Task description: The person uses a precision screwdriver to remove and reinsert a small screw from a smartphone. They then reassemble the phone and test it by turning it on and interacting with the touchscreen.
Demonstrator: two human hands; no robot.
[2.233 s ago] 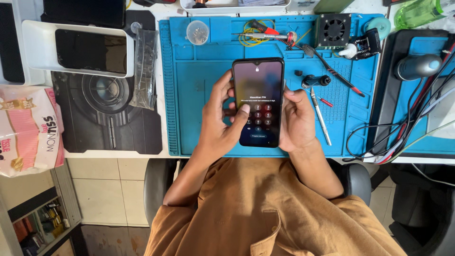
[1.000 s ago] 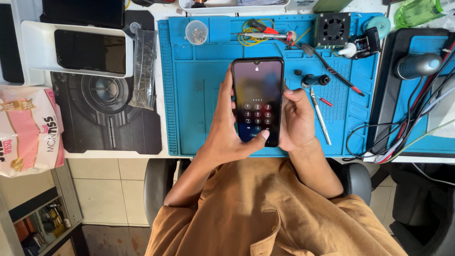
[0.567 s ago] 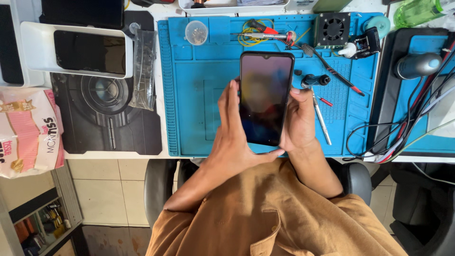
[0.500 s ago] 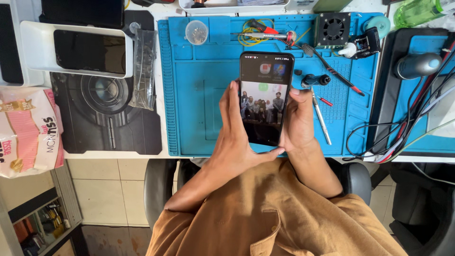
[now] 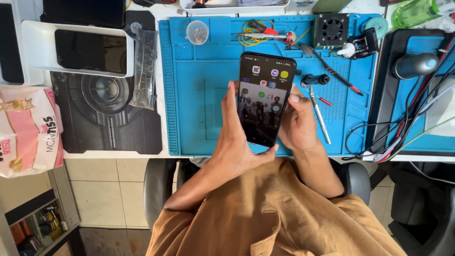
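Phone's (image 5: pixel 263 97) lower edge behind palms, seemingly

Brown collared shirt — short sleeves, bare forearms

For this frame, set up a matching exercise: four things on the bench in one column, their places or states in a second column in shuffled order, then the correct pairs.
Things:
1. smartphone
2. small cooling fan
3. white tray
4. round clear container

Places or states:
A. far edge of the blue mat, right of centre
B. left of the mat, with a dark phone lying in it
C. held in both hands, screen lit with app icons
D. top left part of the mat

Pairs: 1-C, 2-A, 3-B, 4-D
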